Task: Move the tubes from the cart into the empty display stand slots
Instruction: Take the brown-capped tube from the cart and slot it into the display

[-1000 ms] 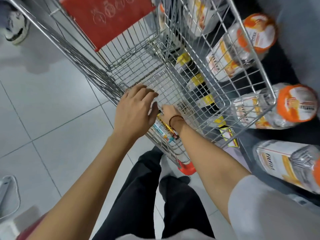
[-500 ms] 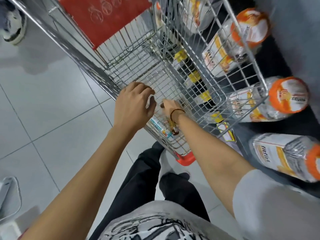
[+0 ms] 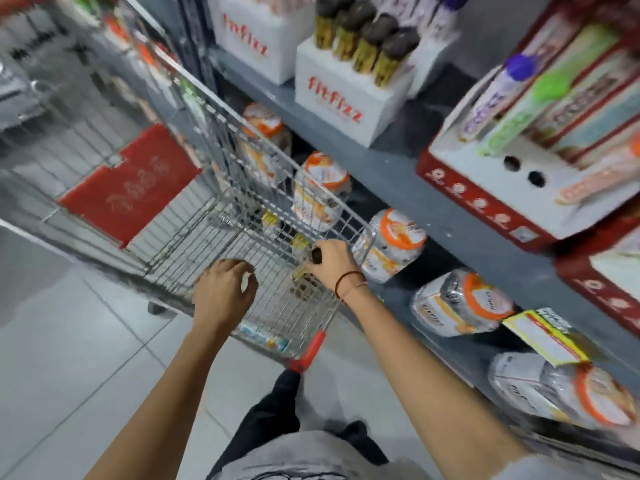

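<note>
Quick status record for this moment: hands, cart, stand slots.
right hand: closed on a dark-capped tube over the cart
left hand: fingers curled at the cart's near rim, contents unclear
cart: wire basket, red flap inside
display stand: red and white, two empty round slots visible
white stand: holds dark-capped tubes
lower shelf: orange-lidded jars on their sides

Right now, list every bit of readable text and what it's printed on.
"fitfizz": front white display stand.
"fitfizz": rear white display stand.
Orange-lidded jars: labels too blurred.
Yellow shelf tag: unreadable.
Red display box and its tubes: print blurred.
Red cart flap: pictograms only.
</note>
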The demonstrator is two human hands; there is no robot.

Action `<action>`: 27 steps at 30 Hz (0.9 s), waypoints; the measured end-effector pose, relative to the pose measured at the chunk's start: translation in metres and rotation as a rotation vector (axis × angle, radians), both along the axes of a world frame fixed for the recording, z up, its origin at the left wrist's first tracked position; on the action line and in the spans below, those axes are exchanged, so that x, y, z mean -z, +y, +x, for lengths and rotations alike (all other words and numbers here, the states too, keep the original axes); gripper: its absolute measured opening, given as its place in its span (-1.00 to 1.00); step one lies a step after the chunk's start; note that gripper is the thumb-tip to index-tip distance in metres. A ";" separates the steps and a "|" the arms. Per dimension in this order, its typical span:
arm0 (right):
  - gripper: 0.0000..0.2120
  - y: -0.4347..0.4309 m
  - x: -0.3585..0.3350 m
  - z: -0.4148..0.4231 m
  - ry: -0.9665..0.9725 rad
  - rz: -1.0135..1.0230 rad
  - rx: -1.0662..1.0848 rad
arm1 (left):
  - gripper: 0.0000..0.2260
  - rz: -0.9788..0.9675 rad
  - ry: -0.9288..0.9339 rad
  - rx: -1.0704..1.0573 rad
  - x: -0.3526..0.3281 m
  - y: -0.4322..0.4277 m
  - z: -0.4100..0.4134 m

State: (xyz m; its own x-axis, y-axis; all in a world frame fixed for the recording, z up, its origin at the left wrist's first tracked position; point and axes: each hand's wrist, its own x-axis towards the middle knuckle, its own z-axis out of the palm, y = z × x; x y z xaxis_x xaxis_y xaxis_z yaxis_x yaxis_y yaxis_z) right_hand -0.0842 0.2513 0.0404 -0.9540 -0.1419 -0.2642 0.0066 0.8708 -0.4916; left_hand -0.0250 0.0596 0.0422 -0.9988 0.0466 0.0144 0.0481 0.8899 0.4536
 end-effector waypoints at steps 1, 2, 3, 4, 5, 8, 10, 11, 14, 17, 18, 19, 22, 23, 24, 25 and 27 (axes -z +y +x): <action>-0.89 0.010 -0.015 0.002 0.041 -0.016 0.026 | -0.89 0.015 0.019 0.027 -0.007 0.010 -0.005; -0.90 0.020 -0.030 0.005 0.084 -0.029 0.046 | -0.88 0.028 0.040 0.055 -0.015 0.020 -0.011; -0.91 0.031 -0.046 0.008 0.127 -0.039 0.068 | -0.88 0.039 0.064 0.088 -0.022 0.031 -0.017; -0.89 0.042 -0.062 0.011 0.166 -0.049 0.096 | -0.87 0.049 0.089 0.125 -0.029 0.042 -0.024; -0.88 0.054 -0.078 0.014 0.202 -0.052 0.129 | -0.86 0.061 0.113 0.164 -0.035 0.055 -0.030; -0.85 0.090 -0.125 0.029 0.322 -0.047 0.227 | -0.80 0.115 0.191 0.271 -0.054 0.097 -0.048; -0.81 0.113 -0.154 0.040 0.408 -0.051 0.290 | -0.75 0.138 0.246 0.358 -0.065 0.127 -0.056; -0.78 0.123 -0.168 0.045 0.452 -0.042 0.319 | -0.74 0.147 0.273 0.410 -0.069 0.141 -0.058; -0.74 0.150 -0.205 0.059 0.556 -0.012 0.389 | -0.72 0.158 0.336 0.563 -0.081 0.183 -0.063; -0.75 0.171 -0.229 0.070 0.631 -0.019 0.451 | -0.61 0.129 0.347 0.674 -0.084 0.216 -0.065; -0.75 0.177 -0.234 0.073 0.643 -0.013 0.462 | -0.58 0.110 0.341 0.709 -0.083 0.226 -0.066; -0.75 0.184 -0.239 0.075 0.638 -0.004 0.462 | -0.55 0.087 0.330 0.738 -0.080 0.233 -0.067; -0.74 0.203 -0.251 0.081 0.536 0.021 0.406 | -0.49 0.001 0.289 0.776 -0.066 0.246 -0.070; -0.74 0.209 -0.255 0.082 0.497 0.033 0.380 | -0.48 -0.030 0.279 0.783 -0.061 0.246 -0.071; -0.74 0.215 -0.258 0.083 0.467 0.051 0.356 | -0.48 -0.057 0.274 0.792 -0.057 0.246 -0.071; -0.74 0.219 -0.261 0.083 0.449 0.073 0.333 | -0.48 -0.077 0.277 0.804 -0.053 0.244 -0.072; -0.74 0.226 -0.268 0.083 0.441 0.100 0.299 | -0.48 -0.107 0.298 0.829 -0.048 0.241 -0.074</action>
State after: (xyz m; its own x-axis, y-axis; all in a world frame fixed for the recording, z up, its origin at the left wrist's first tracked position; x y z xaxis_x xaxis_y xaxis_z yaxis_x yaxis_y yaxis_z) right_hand -0.0011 0.4769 0.3079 -0.9724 0.1583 0.1716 0.0735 0.9054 -0.4183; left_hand -0.0992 0.3008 0.0904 -0.5983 0.7698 0.2224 0.7991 0.5530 0.2359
